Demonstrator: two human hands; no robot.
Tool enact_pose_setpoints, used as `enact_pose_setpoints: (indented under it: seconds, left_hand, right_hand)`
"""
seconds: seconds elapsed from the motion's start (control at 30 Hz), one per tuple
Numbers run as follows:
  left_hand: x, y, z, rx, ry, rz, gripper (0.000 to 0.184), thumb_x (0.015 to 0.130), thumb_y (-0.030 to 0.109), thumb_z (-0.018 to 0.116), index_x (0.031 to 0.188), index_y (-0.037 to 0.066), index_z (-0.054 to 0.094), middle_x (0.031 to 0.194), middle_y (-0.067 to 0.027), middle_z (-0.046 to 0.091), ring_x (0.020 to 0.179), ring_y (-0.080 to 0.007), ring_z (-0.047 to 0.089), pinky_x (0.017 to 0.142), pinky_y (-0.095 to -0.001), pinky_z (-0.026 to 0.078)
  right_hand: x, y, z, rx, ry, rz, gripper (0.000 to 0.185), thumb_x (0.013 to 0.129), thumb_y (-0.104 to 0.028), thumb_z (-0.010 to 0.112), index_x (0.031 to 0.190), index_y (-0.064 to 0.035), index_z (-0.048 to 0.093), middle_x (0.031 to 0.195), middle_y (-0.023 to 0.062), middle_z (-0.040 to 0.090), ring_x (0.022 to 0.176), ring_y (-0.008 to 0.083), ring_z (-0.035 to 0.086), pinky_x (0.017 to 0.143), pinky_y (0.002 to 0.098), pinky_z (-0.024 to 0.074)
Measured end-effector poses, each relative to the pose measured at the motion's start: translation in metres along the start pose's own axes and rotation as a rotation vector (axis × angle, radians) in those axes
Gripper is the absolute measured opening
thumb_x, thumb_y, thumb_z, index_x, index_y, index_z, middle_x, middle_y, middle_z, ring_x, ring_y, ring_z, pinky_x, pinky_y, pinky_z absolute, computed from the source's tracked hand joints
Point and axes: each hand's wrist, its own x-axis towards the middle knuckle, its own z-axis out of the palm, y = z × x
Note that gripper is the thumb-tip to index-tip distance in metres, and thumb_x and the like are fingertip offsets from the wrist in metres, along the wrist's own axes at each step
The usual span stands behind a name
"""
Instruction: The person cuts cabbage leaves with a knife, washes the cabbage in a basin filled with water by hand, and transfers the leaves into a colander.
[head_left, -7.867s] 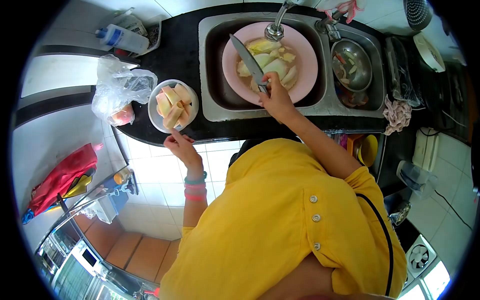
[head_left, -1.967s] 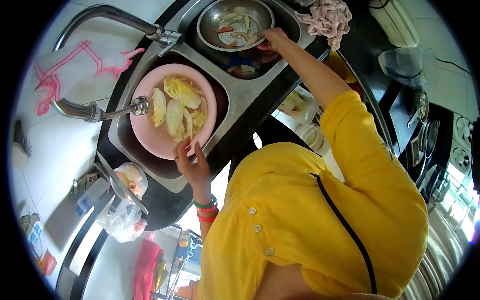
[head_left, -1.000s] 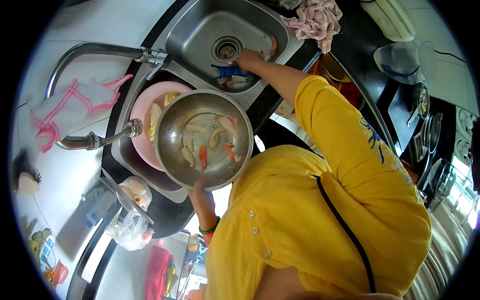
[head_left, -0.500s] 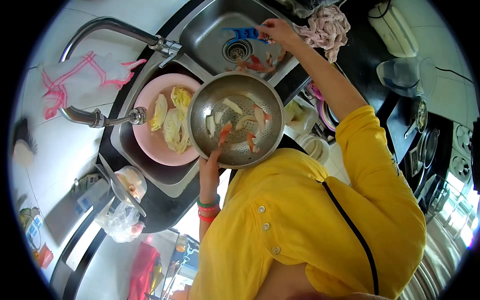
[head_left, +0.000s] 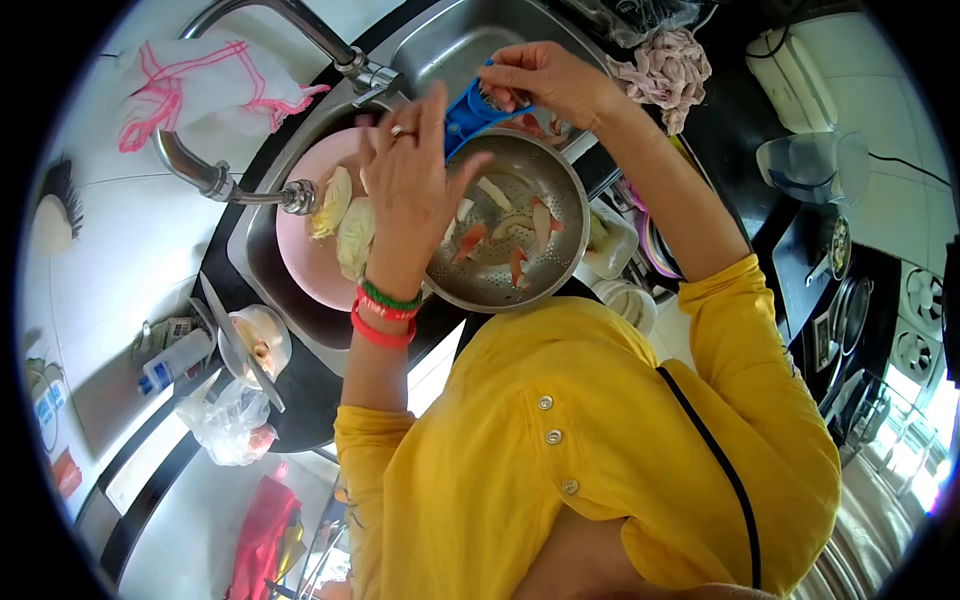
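My right hand (head_left: 548, 85) grips one end of a blue plastic tool (head_left: 468, 118) of a kind I cannot make out, above the sink divider. My left hand (head_left: 412, 190) is raised over the pink basin and the colander's left rim. Its fingers are stretched and slightly blurred, close beside the tool; whether they touch it I cannot tell. A metal colander (head_left: 565, 255) holds pale strips and several reddish-orange pieces (head_left: 470, 242). Pale yellow-green cabbage pieces (head_left: 356, 238) lie in the pink basin (head_left: 300, 262), partly hidden by my left hand.
A steel sink bowl (head_left: 440, 45) lies beyond, with reddish scraps inside. The faucet (head_left: 300, 198) and a draped white cloth (head_left: 200, 85) stand at left. A knife (head_left: 240, 345) rests across a bowl at lower left. A crumpled pink cloth (head_left: 668, 75) lies at upper right.
My left hand has let go of the colander and risen over the basin. My right hand has brought the blue tool out of the sink bowl, toward my left hand.
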Motion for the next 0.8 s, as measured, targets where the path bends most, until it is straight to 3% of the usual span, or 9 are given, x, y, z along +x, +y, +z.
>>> enact_pose_setpoints:
  seconds: [0.07,0.3,0.37,0.47,0.5,0.57,0.63,0.7,0.8]
  left_hand:
    - [0.003,-0.003,0.017,-0.124,0.003,-0.045,0.056,0.08,0.031,0.065,0.127,0.007,0.047,0.086,-0.0127,0.062,0.077,-0.0286,0.06,0.074,-0.0435,0.042]
    - [-0.019,0.013,0.018,-0.174,-0.039,-0.254,0.054,0.082,0.027,0.063,0.129,0.008,0.046,0.082,-0.0156,0.061,0.075,-0.0296,0.061,0.07,-0.0417,0.041]
    - [-0.023,0.014,0.008,-0.039,-0.134,-0.259,0.055,0.082,0.024,0.061,0.131,0.006,0.043,0.082,-0.0162,0.061,0.077,-0.0319,0.06,0.072,-0.0435,0.041]
    - [-0.04,0.012,-0.012,-0.032,-0.162,-0.335,0.056,0.082,0.018,0.06,0.133,0.004,0.041,0.086,-0.0181,0.061,0.079,-0.036,0.059,0.077,-0.0459,0.041]
    - [-0.05,0.0,-0.013,-0.018,-0.163,-0.344,0.056,0.082,0.018,0.06,0.133,0.004,0.041,0.086,-0.0181,0.061,0.079,-0.036,0.059,0.077,-0.0459,0.041]
    - [-0.082,-0.034,-0.008,0.102,0.087,-0.374,0.052,0.085,0.015,0.057,0.132,0.004,0.04,0.094,-0.023,0.058,0.08,-0.0379,0.057,0.072,-0.0454,0.045]
    - [-0.114,-0.062,-0.007,-0.042,0.027,-0.523,0.057,0.085,0.009,0.053,0.137,0.003,0.032,0.102,-0.0276,0.054,0.086,-0.0411,0.056,0.074,-0.0467,0.046]
    - [-0.157,-0.1,0.017,0.117,-0.262,-0.728,0.068,0.081,0.006,0.052,0.142,0.004,0.021,0.103,-0.0303,0.053,0.088,-0.0417,0.057,0.074,-0.0452,0.048]
    - [-0.189,-0.156,0.068,0.226,-0.313,-0.651,0.077,0.075,0.004,0.053,0.142,0.001,0.016,0.102,-0.0327,0.054,0.086,-0.0407,0.058,0.071,-0.0421,0.049]
  right_hand:
    - [-0.01,-0.015,0.022,0.14,0.158,0.039,0.018,0.084,-0.02,0.066,0.09,-0.0037,0.062,0.074,0.0011,0.061,0.067,0.0074,0.059,0.055,0.0183,0.0456]
    - [-0.017,0.017,0.037,0.257,0.298,0.088,0.015,0.084,-0.015,0.066,0.089,-0.0006,0.063,0.081,0.0069,0.065,0.071,0.0113,0.064,0.061,0.0201,0.0525]
    - [-0.018,0.019,0.046,-0.021,0.345,0.075,0.017,0.088,-0.017,0.06,0.088,0.0,0.063,0.083,0.0094,0.065,0.07,0.0142,0.064,0.061,0.0227,0.0529]
    - [-0.017,0.012,0.05,0.108,0.309,0.188,0.025,0.091,-0.023,0.053,0.087,-0.0005,0.063,0.086,0.0088,0.066,0.077,0.0148,0.063,0.069,0.0251,0.0516]
    - [-0.017,0.016,0.046,0.116,0.294,0.186,0.025,0.091,-0.023,0.053,0.087,-0.0005,0.063,0.086,0.0088,0.066,0.077,0.0148,0.063,0.069,0.0251,0.0516]
    - [-0.021,0.028,0.031,-0.165,0.583,-0.011,0.028,0.09,-0.025,0.052,0.083,-0.0002,0.063,0.082,0.0053,0.066,0.064,0.0125,0.059,0.061,0.0257,0.0493]
    - [-0.031,0.037,0.022,-0.297,0.707,-0.057,0.027,0.09,-0.025,0.052,0.084,-0.0012,0.064,0.081,0.0025,0.066,0.062,0.0105,0.057,0.058,0.025,0.0465]
    - [-0.044,0.05,0.025,-0.329,0.726,-0.026,0.025,0.09,-0.023,0.052,0.086,-0.0022,0.064,0.082,0.0009,0.066,0.064,0.0093,0.056,0.057,0.0242,0.0446]
    - [-0.053,0.074,0.02,-0.258,0.685,0.092,0.019,0.091,-0.018,0.053,0.09,-0.0018,0.064,0.082,0.0014,0.066,0.072,0.0086,0.057,0.065,0.0223,0.045]
